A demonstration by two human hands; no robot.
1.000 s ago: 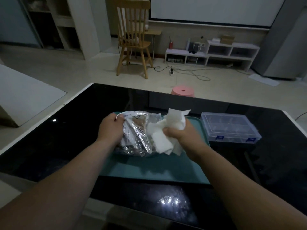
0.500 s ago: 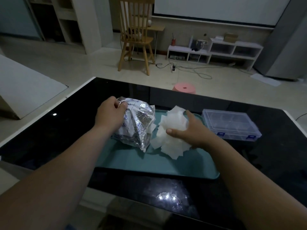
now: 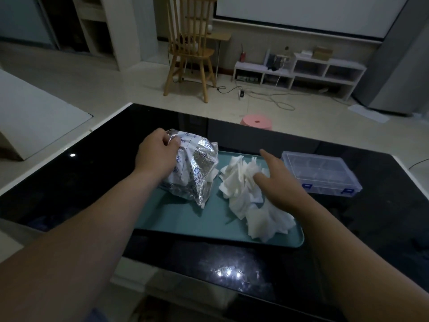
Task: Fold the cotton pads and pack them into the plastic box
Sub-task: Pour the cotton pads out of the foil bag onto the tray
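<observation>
A loose heap of white cotton pads [image 3: 241, 187] lies on the right half of a teal tray [image 3: 185, 224]. My right hand [image 3: 278, 182] rests over the heap with its fingers spread and straight, holding nothing. My left hand [image 3: 157, 156] grips the top of a crumpled silver foil bag [image 3: 197, 173] that stands on the tray's left half. The clear plastic box [image 3: 322, 173] with blue latches sits shut on the black table, just right of the tray.
The glossy black table [image 3: 69, 182] has white edges at left and right. Beyond it stand a pink stool [image 3: 256, 122], a wooden chair [image 3: 190, 49] and a low white shelf unit [image 3: 301, 73] with cables on the floor.
My right hand let go of the pads; they now lie spread on the tray and its fingers have opened. My left hand lifted the foil bag more upright and to the left.
</observation>
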